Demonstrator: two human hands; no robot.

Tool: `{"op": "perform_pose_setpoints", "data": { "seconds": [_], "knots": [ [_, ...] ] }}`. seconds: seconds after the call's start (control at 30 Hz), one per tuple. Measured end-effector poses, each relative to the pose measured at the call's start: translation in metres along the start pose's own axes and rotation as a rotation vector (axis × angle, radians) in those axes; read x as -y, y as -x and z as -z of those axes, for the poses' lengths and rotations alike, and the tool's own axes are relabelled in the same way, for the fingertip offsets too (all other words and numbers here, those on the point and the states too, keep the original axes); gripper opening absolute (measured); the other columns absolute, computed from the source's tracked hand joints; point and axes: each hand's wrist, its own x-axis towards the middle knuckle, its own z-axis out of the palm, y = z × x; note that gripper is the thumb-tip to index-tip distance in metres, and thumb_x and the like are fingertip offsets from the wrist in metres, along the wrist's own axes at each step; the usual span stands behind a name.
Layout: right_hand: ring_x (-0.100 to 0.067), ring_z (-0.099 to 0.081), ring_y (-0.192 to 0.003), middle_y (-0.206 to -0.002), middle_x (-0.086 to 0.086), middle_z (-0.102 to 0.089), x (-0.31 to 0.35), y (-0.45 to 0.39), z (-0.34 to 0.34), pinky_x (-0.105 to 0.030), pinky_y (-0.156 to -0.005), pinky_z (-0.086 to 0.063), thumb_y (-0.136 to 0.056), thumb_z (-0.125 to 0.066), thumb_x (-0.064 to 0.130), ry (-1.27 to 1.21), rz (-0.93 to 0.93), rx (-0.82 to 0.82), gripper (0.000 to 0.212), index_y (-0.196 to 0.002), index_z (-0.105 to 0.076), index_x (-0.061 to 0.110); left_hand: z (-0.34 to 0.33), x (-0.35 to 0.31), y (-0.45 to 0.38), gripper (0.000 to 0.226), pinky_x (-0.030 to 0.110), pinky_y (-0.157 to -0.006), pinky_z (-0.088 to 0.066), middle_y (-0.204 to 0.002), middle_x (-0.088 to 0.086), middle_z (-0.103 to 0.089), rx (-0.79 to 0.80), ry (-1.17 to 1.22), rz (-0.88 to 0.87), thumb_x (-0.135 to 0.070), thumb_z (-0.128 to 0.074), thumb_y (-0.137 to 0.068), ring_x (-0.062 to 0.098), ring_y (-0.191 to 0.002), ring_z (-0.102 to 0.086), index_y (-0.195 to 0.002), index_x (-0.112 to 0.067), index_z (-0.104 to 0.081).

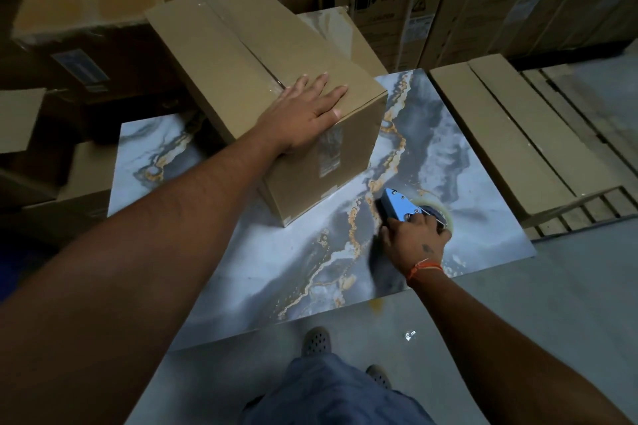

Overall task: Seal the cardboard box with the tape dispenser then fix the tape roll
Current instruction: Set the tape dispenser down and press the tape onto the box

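- Spreading across the view, the marbled worktop carries the cardboard box near its far left corner.
- The left hand lies flat, fingers apart, on the box's taped top.
- The right hand is clamped on the blue tape dispenser, just right of the box.

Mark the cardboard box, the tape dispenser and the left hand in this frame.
cardboard box (241, 55), head view, on its taped top face.
tape dispenser (397, 202), head view, on its blue side plate.
left hand (303, 114), head view, on the back of the hand.
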Motion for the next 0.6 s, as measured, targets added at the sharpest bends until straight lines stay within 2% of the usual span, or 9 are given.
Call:
{"op": "perform_pose_setpoints", "data": {
  "seconds": [0.1, 0.17, 0.23, 0.3, 0.37, 0.47, 0.6],
  "knots": [
    [-0.036, -0.049, -0.108, -0.109, -0.014, -0.060, 0.010, 0.008, 0.014, -0.047, -0.087, -0.037, -0.090, -0.046, 0.057, -0.023, -0.090, -0.124, 0.047, -0.104, -0.076, 0.023, -0.001, -0.001, -0.001, 0.058, 0.049, -0.126, -0.004, -0.172, -0.003, -0.001, 0.001, -0.015, -0.009, -0.061, -0.021, -0.103, 0.031, -0.158, 0.001, -0.159, -0.048, -0.011],
    [-0.035, -0.052, -0.098, -0.098, -0.014, -0.059, 0.014, 0.006, 0.025, -0.044, -0.082, -0.040, -0.089, -0.053, 0.050, -0.144, -0.050, -0.231, 0.040, -0.098, -0.076, 0.018, 0.000, 0.000, -0.001, 0.058, 0.049, -0.126, -0.004, -0.172, -0.002, -0.001, -0.001, -0.015, 0.002, -0.061, -0.020, -0.103, 0.031, -0.158, 0.001, -0.159, -0.047, -0.011],
    [-0.038, -0.058, -0.096, -0.096, -0.015, -0.064, 0.023, 0.001, 0.034, -0.042, -0.083, -0.045, -0.088, -0.054, 0.038, -0.417, 0.057, -0.269, 0.033, -0.101, -0.075, 0.017, 0.000, 0.000, 0.000, 0.059, 0.049, -0.126, -0.004, -0.173, -0.002, -0.001, 0.001, -0.021, -0.001, -0.061, -0.020, -0.103, 0.031, -0.158, 0.001, -0.159, -0.047, -0.011],
    [-0.037, -0.061, -0.106, -0.107, -0.014, -0.069, 0.038, -0.001, 0.045, -0.042, -0.094, -0.047, -0.087, -0.053, 0.031, -0.720, 0.117, -0.285, 0.037, -0.115, -0.071, 0.014, -0.001, -0.001, -0.001, 0.059, 0.049, -0.126, -0.004, -0.173, -0.002, -0.002, -0.004, -0.027, -0.007, -0.061, -0.020, -0.103, 0.031, -0.158, 0.000, -0.160, -0.047, -0.011],
    [-0.031, -0.057, -0.122, -0.129, -0.013, -0.066, 0.060, 0.001, 0.060, -0.039, -0.106, -0.043, -0.088, -0.056, 0.026, -0.952, 0.092, -0.335, 0.049, -0.134, -0.060, 0.010, 0.001, -0.001, 0.000, 0.060, 0.050, -0.126, -0.004, -0.173, -0.003, -0.002, -0.013, -0.025, -0.004, -0.062, -0.020, -0.102, 0.031, -0.158, 0.000, -0.160, -0.047, -0.012],
    [-0.026, -0.034, -0.147, -0.159, -0.016, -0.038, 0.097, 0.006, 0.081, -0.033, -0.123, -0.024, -0.089, -0.055, 0.023, -1.088, 0.115, -0.347, 0.072, -0.154, -0.031, 0.004, 0.001, -0.001, 0.000, 0.062, 0.050, -0.126, -0.004, -0.173, -0.002, -0.002, -0.005, -0.026, -0.004, -0.063, -0.019, -0.100, 0.031, -0.158, 0.000, -0.160, -0.046, -0.012],
    [-0.015, 0.003, -0.157, -0.170, -0.008, 0.000, 0.142, 0.014, 0.096, -0.026, -0.126, -0.002, -0.098, -0.035, 0.046, -1.238, 0.173, -0.267, 0.079, -0.160, -0.004, 0.007, 0.001, -0.002, -0.001, 0.064, 0.049, -0.126, -0.003, -0.173, -0.003, 0.000, 0.014, -0.030, 0.020, -0.064, -0.016, -0.098, 0.031, -0.158, 0.002, -0.159, -0.048, -0.010]
  ]
}}
